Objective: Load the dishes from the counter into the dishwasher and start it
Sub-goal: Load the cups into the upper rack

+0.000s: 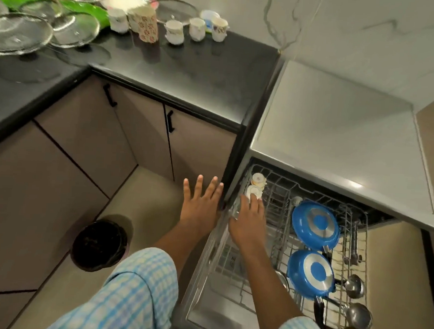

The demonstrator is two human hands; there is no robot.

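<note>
Checked sleeve [137,294] nearest. Right hand [247,224] reaches into dishwasher rack [280,191], fingers [255,201] laid on white cup [253,191], second cup [258,179] just behind. Gripping or only touching: cannot tell. Left hand [202,199] spread, empty, beside dishwasher edge. Risk: cup badly seated on tines tips, knocks neighbour, chips. More cups [196,28] and glass plates [18,34] wait on desk [191,76]. Overlapped plates may slide when lifted.

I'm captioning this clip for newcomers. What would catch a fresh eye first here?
Two bright blue pans stand in the pulled-out dishwasher rack at lower right. The right hand touches a white cup at the rack's left side. Cups and glass plates crowd the black counter, upper left.
</note>
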